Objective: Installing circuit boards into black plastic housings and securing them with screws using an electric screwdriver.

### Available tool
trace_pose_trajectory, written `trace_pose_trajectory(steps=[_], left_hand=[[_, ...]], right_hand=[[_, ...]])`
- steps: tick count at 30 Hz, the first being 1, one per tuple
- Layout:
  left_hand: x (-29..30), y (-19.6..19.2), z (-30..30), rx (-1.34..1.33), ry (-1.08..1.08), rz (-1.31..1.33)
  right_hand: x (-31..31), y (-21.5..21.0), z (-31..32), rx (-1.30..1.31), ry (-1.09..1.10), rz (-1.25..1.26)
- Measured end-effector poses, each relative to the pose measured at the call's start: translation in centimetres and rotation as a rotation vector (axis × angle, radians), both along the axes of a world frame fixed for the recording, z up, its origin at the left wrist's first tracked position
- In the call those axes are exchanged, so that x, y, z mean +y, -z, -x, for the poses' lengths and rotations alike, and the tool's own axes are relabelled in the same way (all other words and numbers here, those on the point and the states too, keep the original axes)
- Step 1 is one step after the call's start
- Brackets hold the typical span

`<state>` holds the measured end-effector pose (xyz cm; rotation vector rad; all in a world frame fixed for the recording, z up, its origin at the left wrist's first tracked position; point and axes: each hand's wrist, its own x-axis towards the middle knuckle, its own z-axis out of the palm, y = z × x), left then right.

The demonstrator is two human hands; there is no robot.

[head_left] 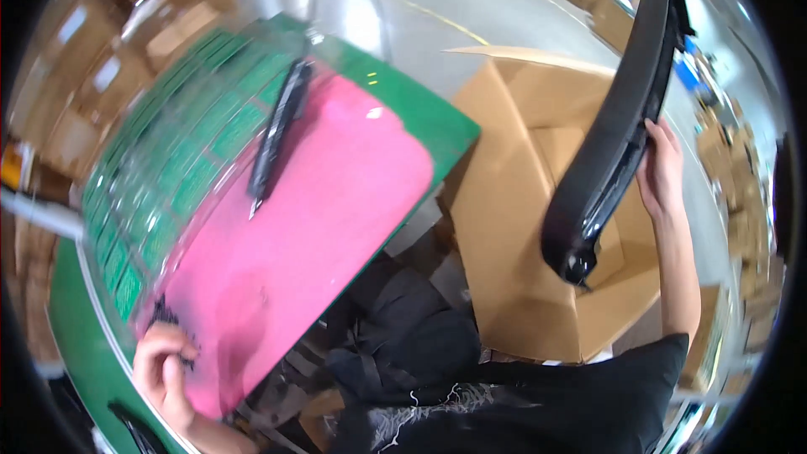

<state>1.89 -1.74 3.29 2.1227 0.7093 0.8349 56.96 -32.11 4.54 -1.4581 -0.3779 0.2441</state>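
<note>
My right hand [662,164] is raised on the right and grips a long, curved black plastic part [609,130] by its edge. The part tilts over an open cardboard box [517,240], its glossy lower end in front of the opening. At the lower left, my left hand [168,366] has its fingers curled at the near corner of a pink mat [336,193]. Small dark pieces [164,311] show beside those fingers; what the fingers hold, if anything, I cannot make out. A black electric screwdriver [282,130] with a silver tip hangs over the mat.
Left of the mat, clear plastic trays [176,176] with compartments cover part of the green table [437,122]. A black item [139,429] lies at the table's lower left. Cardboard boxes [84,76] are stacked at far left, with more cartons [744,227] along the right.
</note>
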Motion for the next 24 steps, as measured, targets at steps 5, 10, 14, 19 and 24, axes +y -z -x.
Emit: trace_pose_trajectory(steps=[5, 10, 14, 19, 24], left_hand=[[0.9, 0.8, -7.0, 0.141, 0.3, -0.004], [2.2, 3.3, -8.4, 0.403, 0.181, -0.248], [5.3, 4.6, -6.5, 0.443, 0.206, -0.114], [4.5, 6.0, -4.7, 0.388, 0.131, -0.286], [5.7, 6.6, -4.0, 0.363, 0.185, -0.404]], right_hand=[[5.4, 1.2, 10.3, 0.092, -0.356, 0.243], [9.4, 4.9, 18.1, 0.432, -0.84, 0.438], [12.4, 6.0, 19.9, 0.451, -1.308, 0.684], [22.6, 3.5, 21.2, -0.43, -1.265, 0.514], [40.4, 4.5, 17.9, -1.823, -0.49, 0.601]])
